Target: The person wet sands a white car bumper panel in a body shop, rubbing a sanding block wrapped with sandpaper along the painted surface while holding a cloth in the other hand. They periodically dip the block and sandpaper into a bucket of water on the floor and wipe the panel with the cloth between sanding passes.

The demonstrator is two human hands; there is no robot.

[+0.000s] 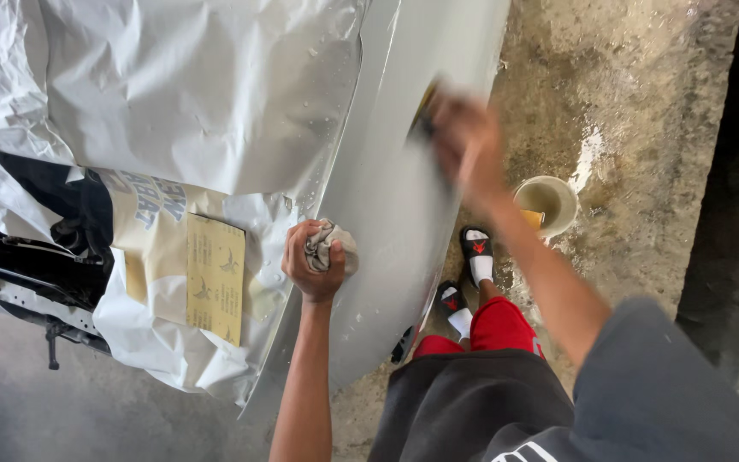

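Two hands work on a grey car body panel (387,197), matt and dull, with droplets near its upper edge. Left hand (311,261) is clenched around a crumpled grey rag (329,245), pressed on the panel's left edge. Right hand (465,141), blurred, grasps a small dark-and-yellow sanding block (425,107) against the panel's right side. Silvery masking sheet (190,85) covers the adjoining bodywork; tan sandpaper sheets (214,278) lie on it. Wet, stained concrete floor (643,103) holds a pale bucket (547,204) near the person's feet.
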